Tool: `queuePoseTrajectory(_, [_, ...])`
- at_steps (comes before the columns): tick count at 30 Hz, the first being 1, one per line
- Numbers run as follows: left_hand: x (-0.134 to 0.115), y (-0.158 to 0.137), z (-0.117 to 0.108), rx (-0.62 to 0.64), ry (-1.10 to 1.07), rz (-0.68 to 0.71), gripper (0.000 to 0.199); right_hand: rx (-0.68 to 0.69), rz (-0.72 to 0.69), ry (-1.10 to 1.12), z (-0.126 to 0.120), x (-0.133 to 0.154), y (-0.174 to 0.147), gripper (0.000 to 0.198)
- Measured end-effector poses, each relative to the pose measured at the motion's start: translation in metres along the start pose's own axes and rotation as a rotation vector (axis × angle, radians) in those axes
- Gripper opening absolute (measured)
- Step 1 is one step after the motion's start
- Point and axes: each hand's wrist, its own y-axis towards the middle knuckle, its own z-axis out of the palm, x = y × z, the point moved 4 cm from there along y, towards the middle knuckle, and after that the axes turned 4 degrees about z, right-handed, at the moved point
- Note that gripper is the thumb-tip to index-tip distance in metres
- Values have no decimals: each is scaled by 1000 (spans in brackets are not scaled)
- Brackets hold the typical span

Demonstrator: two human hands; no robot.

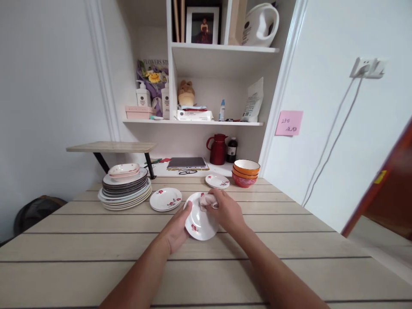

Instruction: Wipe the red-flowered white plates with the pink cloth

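My left hand (177, 229) grips the left rim of a white plate (203, 227) with red flowers, its thumb over the top face. The plate is held tilted above the table. In my right hand (229, 210) a crumpled pale cloth (208, 201) is bunched, pressed on the plate's upper right part. Left of the held plate lies a small stack of similar flowered plates (164, 201). Behind it, a few more flowered plates (217, 181) rest on the table.
A tall stack of plates (125, 193) topped by pink-rimmed dishes (123, 170) stands at the left, by a small raised shelf (111, 147). Stacked bowls (246, 171) stand at the back right. Behind are glasses (187, 172), a laptop (188, 162) and a red jug (218, 150).
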Motion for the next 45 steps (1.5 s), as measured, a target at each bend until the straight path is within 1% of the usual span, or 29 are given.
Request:
queuePoseTrajectory(2, [0,0,-1,-10,-4,-5,57,49,22,-57,-4,-9,1,25])
queuePoseTrajectory(4, [0,0,0,-21,-23,-3,57,132,-16,-103,-4,-12,-2,25])
queuePoseTrajectory(7, [-1,1,2,-24,-68,-9,56,271,-163,-105,3,-2,-12,35])
queuePoseTrajectory(9, [0,2,2,-10,-92,-26,54,300,-249,-65,9,9,-16,36])
queuePoseTrajectory(10, [0,3,2,-3,-97,-34,54,281,-268,-43,12,14,-17,35])
queuePoseTrajectory(11, [0,3,1,2,-98,-39,53,245,-265,-21,14,18,-16,33])
queuePoseTrajectory(13, [1,4,0,-9,-88,-33,53,159,-209,6,17,22,-11,31])
queuePoseTrajectory(17, [0,3,-2,-51,-42,-14,54,32,-37,6,12,11,3,32])
queuePoseTrajectory(19, [0,2,-1,-63,-21,-13,55,17,28,-35,6,0,5,32])
queuePoseTrajectory(21, [0,1,0,-60,-8,-13,56,70,42,-93,1,-8,2,30])
queuePoseTrajectory(23, [-1,0,1,-43,-1,-14,56,181,-35,-122,0,-8,-5,31])
queuePoseTrajectory(25, [0,0,2,-24,-3,-21,55,281,-160,-103,3,-1,-13,35])
queuePoseTrajectory(27, [0,0,2,-6,-21,-30,54,307,-247,-51,8,9,-18,35])
queuePoseTrajectory(28, [0,1,2,5,-34,-33,54,288,-259,-18,10,13,-17,34])
queuePoseTrajectory(29, [0,1,2,12,-45,-32,54,256,-257,16,13,17,-16,32])
queuePoseTrajectory(31, [-1,2,1,10,-54,-25,53,166,-204,69,15,21,-9,32])
queuePoseTrajectory(34, [0,3,0,-22,-33,-18,53,28,-51,52,11,13,4,34])
queuePoseTrajectory(36, [0,2,-1,-40,-18,-19,54,-9,47,-8,4,3,9,32])
queuePoseTrajectory(38, [1,2,-1,-55,-8,-21,56,18,99,-72,-3,-7,8,29])
queuePoseTrajectory(39, [1,1,-1,-60,-5,-24,57,57,92,-97,-6,-10,6,27])
queuePoseTrajectory(40, [1,1,0,-62,-4,-27,58,111,56,-113,-7,-10,3,27])
queuePoseTrajectory(43, [1,0,2,-38,-12,-44,58,290,-160,-97,-1,2,-13,35])
queuePoseTrajectory(45, [0,1,4,-1,-26,-61,59,329,-270,-44,6,16,-22,38])
